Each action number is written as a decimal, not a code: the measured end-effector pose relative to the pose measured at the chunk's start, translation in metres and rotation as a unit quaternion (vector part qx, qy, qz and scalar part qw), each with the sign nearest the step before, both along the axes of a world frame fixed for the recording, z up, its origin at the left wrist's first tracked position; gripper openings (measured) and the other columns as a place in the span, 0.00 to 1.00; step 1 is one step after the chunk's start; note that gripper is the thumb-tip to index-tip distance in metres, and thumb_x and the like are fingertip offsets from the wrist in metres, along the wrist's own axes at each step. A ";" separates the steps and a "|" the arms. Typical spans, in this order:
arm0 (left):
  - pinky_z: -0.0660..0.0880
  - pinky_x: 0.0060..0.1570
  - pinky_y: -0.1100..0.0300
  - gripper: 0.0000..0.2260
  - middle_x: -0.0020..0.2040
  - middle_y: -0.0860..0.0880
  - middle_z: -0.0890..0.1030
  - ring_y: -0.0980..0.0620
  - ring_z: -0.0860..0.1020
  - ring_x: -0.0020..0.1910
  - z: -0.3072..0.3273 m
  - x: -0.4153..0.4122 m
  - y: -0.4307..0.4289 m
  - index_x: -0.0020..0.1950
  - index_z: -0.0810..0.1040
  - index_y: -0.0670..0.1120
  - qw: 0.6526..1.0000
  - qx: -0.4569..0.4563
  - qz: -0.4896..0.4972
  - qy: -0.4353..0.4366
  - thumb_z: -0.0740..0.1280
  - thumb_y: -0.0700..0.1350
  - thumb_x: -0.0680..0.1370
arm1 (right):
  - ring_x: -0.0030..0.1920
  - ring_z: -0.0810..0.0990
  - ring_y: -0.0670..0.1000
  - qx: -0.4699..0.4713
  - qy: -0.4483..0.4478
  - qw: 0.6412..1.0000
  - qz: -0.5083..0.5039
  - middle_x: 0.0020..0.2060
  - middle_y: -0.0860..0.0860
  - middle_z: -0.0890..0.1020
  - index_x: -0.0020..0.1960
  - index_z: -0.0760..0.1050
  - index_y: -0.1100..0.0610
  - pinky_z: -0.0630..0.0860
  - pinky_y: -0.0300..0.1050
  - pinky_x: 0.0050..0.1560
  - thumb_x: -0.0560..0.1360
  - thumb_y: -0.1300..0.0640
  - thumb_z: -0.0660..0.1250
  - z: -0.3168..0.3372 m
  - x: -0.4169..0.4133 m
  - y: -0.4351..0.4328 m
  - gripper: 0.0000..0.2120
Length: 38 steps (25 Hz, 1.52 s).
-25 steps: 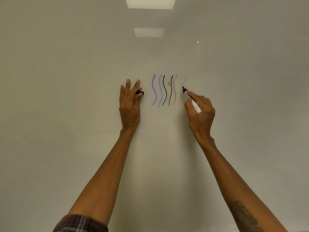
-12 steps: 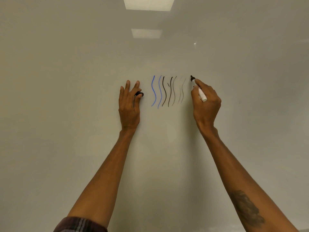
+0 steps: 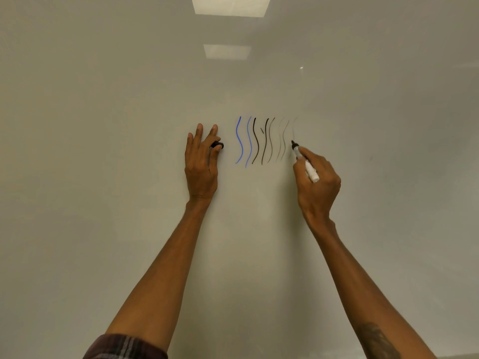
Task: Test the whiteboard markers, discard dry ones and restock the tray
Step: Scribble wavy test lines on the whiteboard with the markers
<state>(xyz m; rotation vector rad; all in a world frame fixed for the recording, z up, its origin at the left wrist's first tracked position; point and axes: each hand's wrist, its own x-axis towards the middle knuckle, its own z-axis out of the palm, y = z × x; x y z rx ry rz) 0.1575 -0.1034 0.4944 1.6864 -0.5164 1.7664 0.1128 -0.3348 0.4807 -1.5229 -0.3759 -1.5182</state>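
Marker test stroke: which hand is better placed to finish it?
Right. The right hand grips the marker, its tip at the whiteboard by the faintest line. The left hand only pinches the cap.

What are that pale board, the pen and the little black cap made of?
The whiteboard looks like a smooth glossy panel, coated or perhaps glass: it mirrors ceiling lights. The marker in the right hand seems hard plastic, white barrel with slight sheen; its dark tip is likely felt. The cap pinched by the left hand looks like black plastic.
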 end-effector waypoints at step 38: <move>0.59 0.77 0.55 0.16 0.71 0.55 0.67 0.66 0.55 0.76 -0.004 0.003 0.006 0.67 0.76 0.39 1.000 0.012 0.000 -0.009 0.60 0.44 0.83 | 0.36 0.81 0.53 -0.083 -0.037 0.995 0.032 0.39 0.57 0.83 0.51 0.81 0.66 0.79 0.44 0.38 0.74 0.63 0.71 -0.064 0.006 0.104 0.08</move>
